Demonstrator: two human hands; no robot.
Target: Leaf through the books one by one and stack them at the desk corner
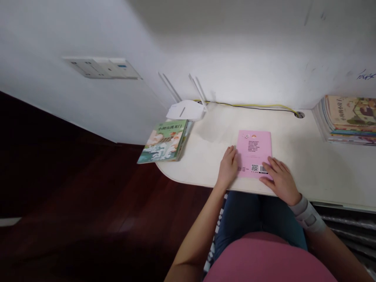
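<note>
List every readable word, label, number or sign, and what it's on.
"小鲤鱼跳龙门": green book.
"小狗的小房子": tan book, slightly blurred.
Pink book: printed lines too small to read, likewise the print around its QR code and barcode.
Handwriting on the wall: illegible.
Router: faint mark, unreadable.

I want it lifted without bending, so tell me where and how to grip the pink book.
Grip the pink book by its two long side edges, left hand from the left and right hand from the right. It lies flat on the white desk, with a hand at each side; looking thin, it should bend less if supported at both.
</note>
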